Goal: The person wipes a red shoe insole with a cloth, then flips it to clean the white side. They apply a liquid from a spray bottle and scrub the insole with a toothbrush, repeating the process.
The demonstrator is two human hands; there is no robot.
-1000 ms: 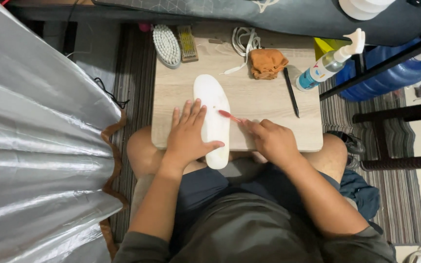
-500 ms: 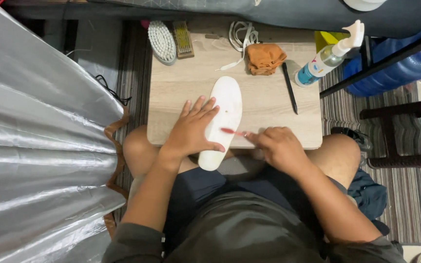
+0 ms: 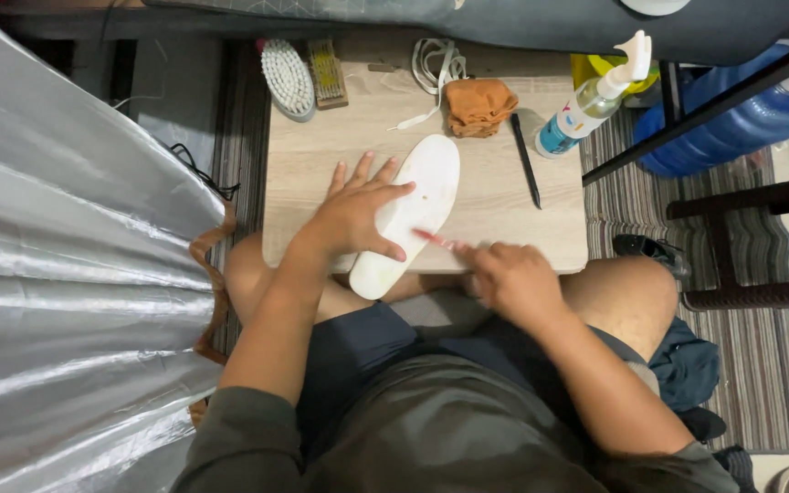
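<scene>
The left hand [image 3: 353, 215] lies flat with fingers spread wide on a white insole [image 3: 410, 212], pinning it to the wooden worktop [image 3: 495, 205], probably so it does not slide. The right hand [image 3: 509, 278] is closed on a thin red tool [image 3: 433, 239] whose tip touches the insole's edge. The insole's long axis runs diagonally: its broad toe end points up and right, away from the person, and its heel overhangs the near edge above the lap.
</scene>
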